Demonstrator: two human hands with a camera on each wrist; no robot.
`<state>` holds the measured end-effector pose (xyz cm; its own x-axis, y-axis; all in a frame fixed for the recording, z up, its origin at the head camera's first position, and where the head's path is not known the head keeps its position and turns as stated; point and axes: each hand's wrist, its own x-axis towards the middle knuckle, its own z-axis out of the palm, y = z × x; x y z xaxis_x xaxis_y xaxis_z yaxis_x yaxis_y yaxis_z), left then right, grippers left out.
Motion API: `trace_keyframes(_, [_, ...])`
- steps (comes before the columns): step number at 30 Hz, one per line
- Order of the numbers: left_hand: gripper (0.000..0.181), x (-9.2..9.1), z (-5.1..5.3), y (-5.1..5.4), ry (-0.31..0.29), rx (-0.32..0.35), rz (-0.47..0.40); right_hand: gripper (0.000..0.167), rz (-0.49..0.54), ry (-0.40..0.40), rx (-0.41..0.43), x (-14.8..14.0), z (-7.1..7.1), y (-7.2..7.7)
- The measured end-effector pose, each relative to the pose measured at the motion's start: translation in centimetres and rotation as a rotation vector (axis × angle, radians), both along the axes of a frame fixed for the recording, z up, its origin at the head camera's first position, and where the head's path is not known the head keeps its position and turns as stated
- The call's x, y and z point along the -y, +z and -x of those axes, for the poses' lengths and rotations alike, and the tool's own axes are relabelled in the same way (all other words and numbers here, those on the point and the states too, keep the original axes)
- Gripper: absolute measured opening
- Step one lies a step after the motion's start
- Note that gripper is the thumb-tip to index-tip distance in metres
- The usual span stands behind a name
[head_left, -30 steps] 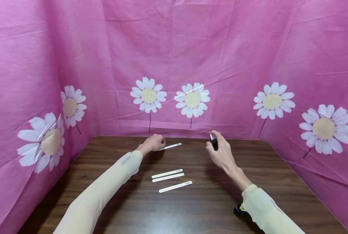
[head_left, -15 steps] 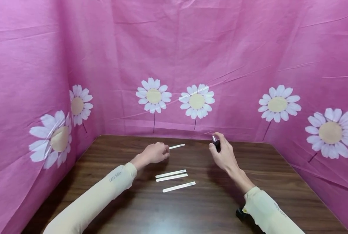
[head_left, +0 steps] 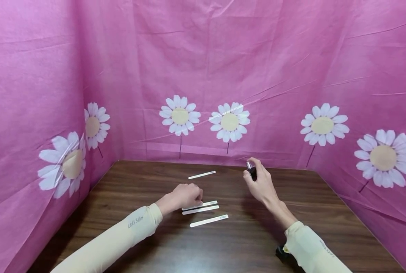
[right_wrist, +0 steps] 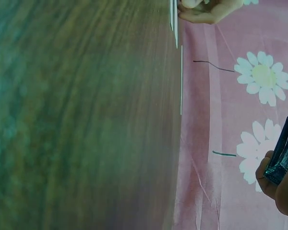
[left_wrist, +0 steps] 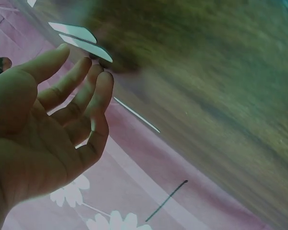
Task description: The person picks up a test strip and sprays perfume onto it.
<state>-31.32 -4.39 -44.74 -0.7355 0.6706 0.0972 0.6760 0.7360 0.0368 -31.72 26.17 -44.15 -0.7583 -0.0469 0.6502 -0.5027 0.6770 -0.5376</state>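
Observation:
My left hand (head_left: 186,195) hovers at or just above the upper of two white paper strips (head_left: 201,209) lying side by side. In the left wrist view its fingers (left_wrist: 99,96) are loosely bent with nothing between them; whether a fingertip touches the strip, I cannot tell. One more printed strip (head_left: 202,174) lies at the back of the table, and another (head_left: 209,221) lies in front of the pair. My right hand (head_left: 262,186) holds a small dark spray bottle (head_left: 253,173) with a silver nozzle, raised above the table. A finger rests near the nozzle top.
The brown wood-grain table (head_left: 148,242) is walled in by pink cloth (head_left: 271,68) with daisies printed on it, at the back and both sides. A black object (head_left: 282,253) shows at the right forearm, partly hidden by the sleeve.
The left hand has let go of the far strip and moved nearer, to the pair. The far strip now lies in full view. The right hand keeps its grip on the spray bottle.

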Motion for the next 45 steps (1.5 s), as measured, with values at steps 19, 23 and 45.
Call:
trace_keyframes(19, [0.041, -1.4, -0.4, -0.4, 0.067, 0.081, 0.044, 0.044, -0.003, -0.002, -0.015, -0.4, -0.1, -0.2])
trace_keyframes(23, [0.036, -1.5, -0.2, -0.2, 0.095, 0.153, 0.053, 0.044, -0.007, 0.001, -0.023, -0.5, -0.1, -0.2])
trace_keyframes(45, [0.022, -0.8, -0.1, -0.5, 0.063, 0.173, -0.002, 0.045, -0.009, -0.005, -0.011, -0.5, -0.4, -0.1])
